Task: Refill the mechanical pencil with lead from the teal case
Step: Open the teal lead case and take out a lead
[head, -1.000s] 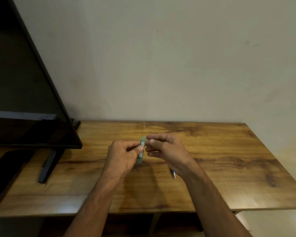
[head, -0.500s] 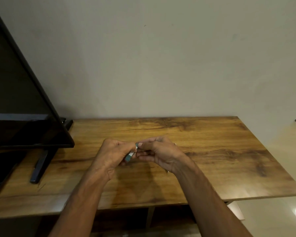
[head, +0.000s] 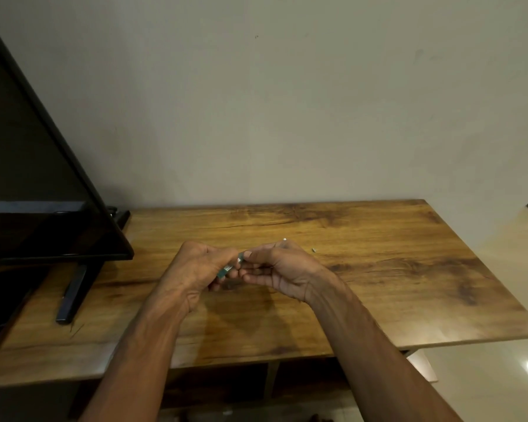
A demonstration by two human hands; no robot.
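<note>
A: Both hands meet over the middle of the counter point(head: 363, 269). The left hand point(head: 195, 269) is curled, fingers pinched around the teal case point(head: 230, 267), which sits tilted, its upper end pointing up and right toward the other hand.

B: And the right hand point(head: 282, 271)?

A: Fingers drawn in narrow, thumb and fingertip touching the top end of the case, right at the pale tip. Whether the case is open, or whether any lead is inside it, I cannot tell; it is too small and mostly hidden by the fingers.

B: The pencil?

A: Hard to call. A small white tip point(head: 284, 239) pokes out just beyond the right hand's knuckles, which may be its end, but the body is hidden behind the hand. Near it, out to the right on the wood, lies a tiny pale piece point(head: 314, 248), apart from both hands. I cannot tell what it is.

B: Around them?

A: A wooden counter with strong dark grain and a soft shadow under the hands. At the left a dark screen point(head: 28, 178) leans over its black foot point(head: 73, 296), with a black flat object point(head: 0, 300) lying at the far left edge. Behind everything, a plain pale wall point(head: 287, 102). Bottom right, a glossy floor point(head: 500, 376) catches a bright spot of light.
</note>
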